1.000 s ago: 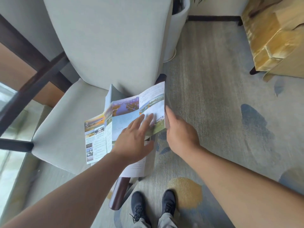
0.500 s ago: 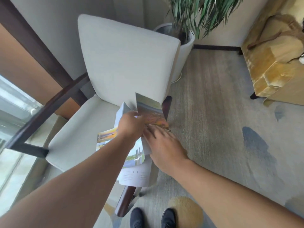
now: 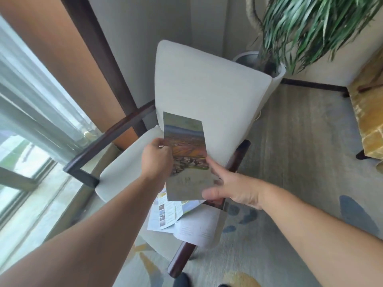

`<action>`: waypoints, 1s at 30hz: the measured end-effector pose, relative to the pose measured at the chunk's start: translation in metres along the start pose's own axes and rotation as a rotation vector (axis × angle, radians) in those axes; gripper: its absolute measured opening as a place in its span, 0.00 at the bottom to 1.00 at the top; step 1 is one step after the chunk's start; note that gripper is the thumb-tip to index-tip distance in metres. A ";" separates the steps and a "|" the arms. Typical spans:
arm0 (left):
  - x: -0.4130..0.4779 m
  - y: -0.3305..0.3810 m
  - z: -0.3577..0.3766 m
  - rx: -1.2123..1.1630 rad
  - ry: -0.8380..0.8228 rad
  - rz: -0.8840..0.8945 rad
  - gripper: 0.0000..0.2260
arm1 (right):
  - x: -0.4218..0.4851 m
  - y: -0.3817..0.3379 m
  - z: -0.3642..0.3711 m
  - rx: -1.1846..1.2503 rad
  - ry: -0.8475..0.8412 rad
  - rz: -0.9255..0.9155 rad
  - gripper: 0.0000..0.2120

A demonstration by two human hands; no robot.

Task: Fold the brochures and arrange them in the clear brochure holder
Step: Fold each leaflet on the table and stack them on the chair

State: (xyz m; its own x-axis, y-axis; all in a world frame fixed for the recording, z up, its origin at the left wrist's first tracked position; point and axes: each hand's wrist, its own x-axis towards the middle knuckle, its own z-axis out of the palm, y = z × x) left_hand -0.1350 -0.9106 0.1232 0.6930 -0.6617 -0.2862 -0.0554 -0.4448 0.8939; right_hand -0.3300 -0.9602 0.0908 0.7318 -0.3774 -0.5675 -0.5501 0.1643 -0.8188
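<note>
A pale chair (image 3: 207, 90) with dark arms stands at centre, a potted plant (image 3: 321, 23) behind it at one o'clock. A window (image 3: 24, 121) lies at nine o'clock, a yellowish block (image 3: 371, 129) at three, and a dark shoe (image 3: 183, 281) on patterned carpet (image 3: 300, 131) at six.

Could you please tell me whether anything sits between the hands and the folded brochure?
Nothing visible does: the left hand grips the brochure by its left edge, the right hand its lower right corner, above the chair. The holder is out of view, so that path cannot be judged.
</note>
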 end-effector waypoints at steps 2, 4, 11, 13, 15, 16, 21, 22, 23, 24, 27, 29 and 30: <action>0.001 0.000 -0.010 0.008 0.027 0.000 0.13 | 0.001 -0.008 -0.004 -0.043 0.006 0.013 0.66; -0.002 0.002 -0.014 -0.036 0.015 -0.001 0.12 | 0.006 -0.017 -0.006 0.011 0.208 0.010 0.66; -0.018 0.014 -0.021 -0.240 -0.075 0.043 0.09 | 0.030 -0.039 0.012 0.577 0.326 0.130 0.38; -0.018 0.013 -0.025 -0.233 -0.082 0.043 0.10 | 0.034 -0.042 0.015 0.704 0.307 0.138 0.28; -0.015 0.009 -0.027 -0.150 -0.054 0.050 0.11 | 0.037 -0.044 0.019 0.753 0.324 0.088 0.18; -0.013 0.006 -0.028 -0.095 -0.037 0.066 0.11 | 0.039 -0.045 0.020 0.744 0.357 0.058 0.15; -0.009 -0.010 -0.026 0.183 0.010 0.160 0.09 | 0.038 -0.051 0.021 0.618 0.504 0.004 0.04; -0.008 -0.011 -0.025 0.191 0.012 0.151 0.09 | 0.038 -0.053 0.020 0.587 0.513 -0.005 0.05; -0.009 -0.011 -0.025 0.179 0.003 0.131 0.13 | 0.037 -0.054 0.020 0.558 0.521 -0.017 0.04; -0.009 -0.010 -0.025 0.159 -0.021 0.095 0.18 | 0.036 -0.054 0.019 0.540 0.524 -0.026 0.04; -0.013 -0.004 -0.026 0.038 -0.117 -0.071 0.31 | 0.034 -0.054 0.015 0.560 0.518 -0.059 0.03; -0.013 -0.002 -0.026 -0.096 -0.169 -0.162 0.28 | 0.034 -0.056 0.014 0.592 0.503 -0.072 0.08; -0.014 0.000 -0.026 -0.140 -0.188 -0.174 0.23 | 0.033 -0.057 0.016 0.598 0.499 -0.078 0.12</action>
State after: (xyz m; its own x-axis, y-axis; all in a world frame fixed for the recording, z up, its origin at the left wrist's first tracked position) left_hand -0.1256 -0.8860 0.1366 0.5375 -0.6889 -0.4863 0.1613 -0.4821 0.8611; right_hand -0.2678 -0.9681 0.1173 0.4139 -0.7501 -0.5159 -0.0903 0.5301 -0.8431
